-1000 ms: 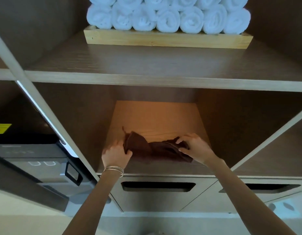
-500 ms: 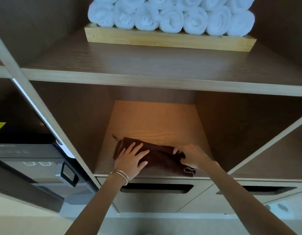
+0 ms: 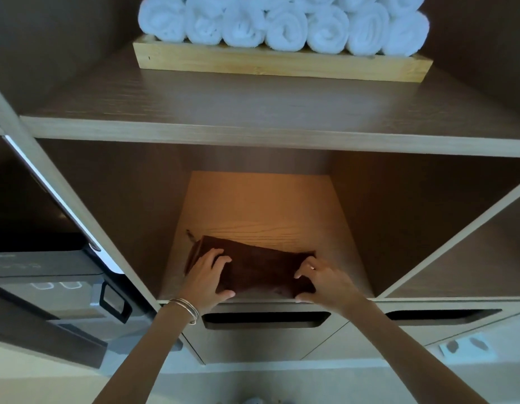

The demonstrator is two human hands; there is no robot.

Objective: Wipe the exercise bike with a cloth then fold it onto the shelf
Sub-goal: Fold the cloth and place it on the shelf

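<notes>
Head cam is looking into a wood cubby in a shelving unit, lit warm orange from inside. The brown cloth (image 3: 257,268) is lying folded into a rough rectangle on the cubby shelf (image 3: 261,205), sitting right at the front lip and angled a bit, with a little tag or loop poking out at its back left corner. My left hand (image 3: 204,279) is curled around the cloth's left end, thumb under the front edge and fingers on top. My right hand (image 3: 324,282) is pinching the right end the same way. There are bangles (image 3: 185,309) on my left wrist.

Behind the cloth the shelf is bare all the way back, so plenty of space there, and the side walls sit close on both sides. One level up there's a light wooden tray (image 3: 282,63) stacked with rolled white towels (image 3: 285,23). Below the cubby are two drawer fronts with cut-out handle slots (image 3: 266,319). Off to the left is a dark machine (image 3: 46,275) with a yellow label at the frame edge; whatever is printed on either is too blurry to read.
</notes>
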